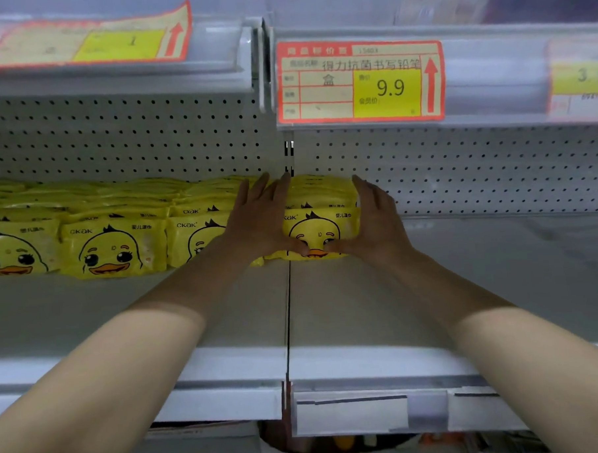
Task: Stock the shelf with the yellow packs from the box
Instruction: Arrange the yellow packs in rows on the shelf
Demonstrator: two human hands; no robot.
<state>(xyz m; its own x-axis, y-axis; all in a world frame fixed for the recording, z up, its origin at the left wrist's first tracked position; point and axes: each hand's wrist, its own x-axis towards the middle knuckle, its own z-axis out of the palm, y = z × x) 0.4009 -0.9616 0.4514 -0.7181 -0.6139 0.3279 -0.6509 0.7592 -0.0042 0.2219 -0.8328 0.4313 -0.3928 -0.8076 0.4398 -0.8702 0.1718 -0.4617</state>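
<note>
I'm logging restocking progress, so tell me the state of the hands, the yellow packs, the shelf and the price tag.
end stack, on the shelf, between both hands.
left hand, fingers straight, pressing its left side.
right hand, fingers straight, pressing its right side.
row of yellow packs, stacked at left, faces forward.
shelf, carries packs along its back.
price tag, on the rail above, reads 9.9.

Four rows of yellow packs (113, 249), three price tags (360, 81), one left hand (259, 221) and one right hand (376, 219)
</note>
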